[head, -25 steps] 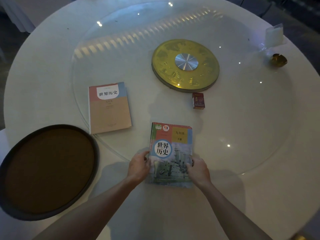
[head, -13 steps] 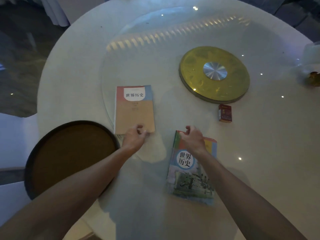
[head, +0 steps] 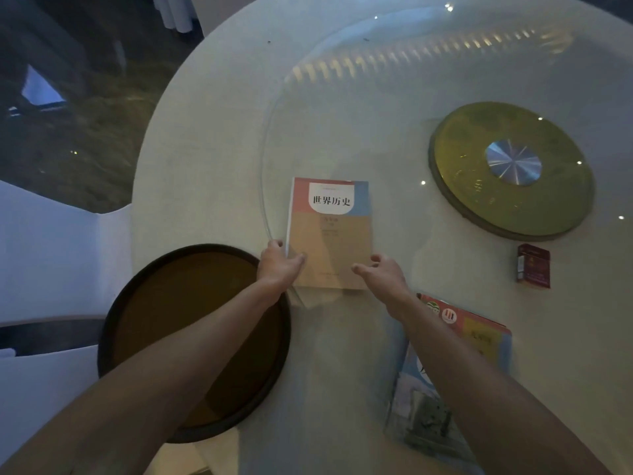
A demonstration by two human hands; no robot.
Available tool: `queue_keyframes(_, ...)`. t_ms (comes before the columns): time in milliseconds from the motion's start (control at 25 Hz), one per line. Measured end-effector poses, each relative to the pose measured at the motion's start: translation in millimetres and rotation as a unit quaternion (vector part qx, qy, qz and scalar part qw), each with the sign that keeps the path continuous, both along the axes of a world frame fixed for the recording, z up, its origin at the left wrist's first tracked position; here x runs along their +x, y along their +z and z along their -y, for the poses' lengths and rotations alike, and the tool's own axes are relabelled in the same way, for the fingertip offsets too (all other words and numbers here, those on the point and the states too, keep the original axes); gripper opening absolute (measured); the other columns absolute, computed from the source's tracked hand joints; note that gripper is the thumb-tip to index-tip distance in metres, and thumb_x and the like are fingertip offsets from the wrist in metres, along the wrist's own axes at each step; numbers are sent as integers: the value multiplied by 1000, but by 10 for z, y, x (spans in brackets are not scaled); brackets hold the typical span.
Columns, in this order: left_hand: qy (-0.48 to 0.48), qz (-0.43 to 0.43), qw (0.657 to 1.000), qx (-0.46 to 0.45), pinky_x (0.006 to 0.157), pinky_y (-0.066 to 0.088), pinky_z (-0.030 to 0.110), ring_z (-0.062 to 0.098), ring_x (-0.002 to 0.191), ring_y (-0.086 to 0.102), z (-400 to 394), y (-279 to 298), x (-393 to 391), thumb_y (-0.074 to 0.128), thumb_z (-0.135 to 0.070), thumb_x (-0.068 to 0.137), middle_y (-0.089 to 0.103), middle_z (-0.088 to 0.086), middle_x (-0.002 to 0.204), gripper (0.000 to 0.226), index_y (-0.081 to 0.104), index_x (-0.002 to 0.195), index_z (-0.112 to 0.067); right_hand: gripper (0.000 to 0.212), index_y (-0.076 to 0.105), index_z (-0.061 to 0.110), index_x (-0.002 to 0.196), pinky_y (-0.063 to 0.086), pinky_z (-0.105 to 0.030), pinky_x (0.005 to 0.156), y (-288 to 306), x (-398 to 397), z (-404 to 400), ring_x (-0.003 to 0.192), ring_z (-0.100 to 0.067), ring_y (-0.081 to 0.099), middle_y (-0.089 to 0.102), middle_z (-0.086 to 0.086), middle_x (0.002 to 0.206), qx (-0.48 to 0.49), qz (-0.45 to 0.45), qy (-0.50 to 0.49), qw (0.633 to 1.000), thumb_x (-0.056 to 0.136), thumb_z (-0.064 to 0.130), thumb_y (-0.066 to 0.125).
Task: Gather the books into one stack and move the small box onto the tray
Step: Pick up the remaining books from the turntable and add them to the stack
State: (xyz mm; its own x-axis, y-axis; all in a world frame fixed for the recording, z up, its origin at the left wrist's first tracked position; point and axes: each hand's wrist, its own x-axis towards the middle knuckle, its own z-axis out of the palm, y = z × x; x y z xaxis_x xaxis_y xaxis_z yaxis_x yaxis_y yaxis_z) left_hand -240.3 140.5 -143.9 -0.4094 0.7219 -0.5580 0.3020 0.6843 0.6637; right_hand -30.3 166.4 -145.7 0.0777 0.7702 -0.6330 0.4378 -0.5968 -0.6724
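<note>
A tan book (head: 330,231) with a red, white and blue top lies flat on the round table. My left hand (head: 279,265) grips its lower left corner. My right hand (head: 382,274) hovers with fingers apart over its lower right corner; I cannot tell whether it touches. A second, colourful book (head: 479,337) lies at the lower right, partly hidden under my right forearm. The small red box (head: 533,271) stands right of the tan book. The dark round tray (head: 144,303) sits at the lower left, partly under my left forearm.
A gold disc with a silver hub (head: 512,169) sits under the glass turntable (head: 376,97) at the right. A white chair cover (head: 51,262) is at the left beside the table edge. Dark floor lies beyond.
My right hand left the colourful book and moved to the tan book's lower right corner. My left hand shifted to the tan book's left corner. The view swung left and closer.
</note>
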Motion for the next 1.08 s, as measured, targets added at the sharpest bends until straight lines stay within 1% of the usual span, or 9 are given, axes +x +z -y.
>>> queue_keyframes(120, 11, 38, 999, -12, 76, 56, 32, 23, 103, 64, -19, -44, -43, 71, -33, 90, 63, 3, 118, 47, 55, 127, -7, 59, 52, 4, 143, 55, -41, 94, -39, 17, 15, 117, -27, 65, 64, -11, 136, -16, -4, -43, 999, 92, 26, 73)
queue_keyframes(240, -15, 99, 995, -11, 77, 59, 33, 24, 100, 69, 16, -45, -90, 71, -30, 90, 71, 5, 107, 29, 68, 109, -8, 38, 61, 7, 126, 55, -37, 75, -43, 59, 102, 102, -24, 68, 71, -11, 121, -32, 4, -32, 999, 93, 23, 72)
queue_keyframes(360, -63, 195, 979, 12, 78, 57, 33, 26, 101, 68, 89, 92, -12, 65, -16, 91, 71, 6, 106, 20, 68, 110, -11, 24, 63, 11, 112, 61, -46, 84, -46, 146, 232, 101, -26, 71, 73, -11, 114, -65, 0, -17, 998, 96, 27, 69)
queue_keyframes(480, -28, 314, 949, 8, 75, 57, 40, 34, 101, 66, 140, 197, 101, 56, -8, 78, 69, 15, 110, 38, 64, 115, -7, 40, 66, 6, 110, 59, -43, 82, -3, 242, 371, 95, -22, 70, 73, -9, 107, -67, -2, -6, 998, 93, 41, 72)
queue_keyframes(640, -18, 422, 906, -18, 91, 53, 53, 42, 105, 61, 173, 365, 254, 64, -22, 52, 64, 24, 119, 82, 55, 133, -8, 47, 67, 5, 109, 44, -33, 67, 131, 445, 479, 80, -18, 60, 66, -6, 97, -40, -16, -53, 998, 92, 48, 73)
queue_keyframes(800, -27, 425, 905, -16, 87, 53, 50, 40, 95, 61, 167, 590, 571, 52, -17, 62, 66, 21, 108, 71, 58, 131, -2, 49, 72, 6, 116, 58, -45, 89, 356, 708, 587, 101, -31, 71, 77, -13, 110, -74, -172, -167, 968, 86, 44, 76)
queue_keyframes(880, -37, 412, 910, -22, 87, 51, 49, 39, 92, 61, 199, 679, 745, 49, -16, 61, 68, 20, 105, 68, 62, 126, -1, 35, 74, 9, 110, 54, -43, 86, 438, 868, 658, 101, -33, 71, 78, -11, 107, -53, -176, -191, 964, 90, 38, 72)
queue_keyframes(1000, -77, 398, 914, -29, 86, 52, 45, 35, 91, 64, 286, 734, 1051, 47, -14, 64, 71, 18, 104, 63, 63, 123, 0, 10, 69, 11, 92, 52, -37, 75, 527, 1219, 800, 83, -25, 67, 74, -10, 92, -11, -176, -234, 956, 100, 16, 64)
queue_keyframes(1080, -110, 379, 918, -32, 87, 52, 45, 35, 94, 64, 351, 700, 1244, 50, -12, 65, 69, 22, 111, 64, 60, 127, 3, 6, 66, 12, 95, 52, -36, 71, 535, 1457, 909, 80, -22, 66, 73, -12, 97, 10, -152, -257, 954, 100, 10, 63)
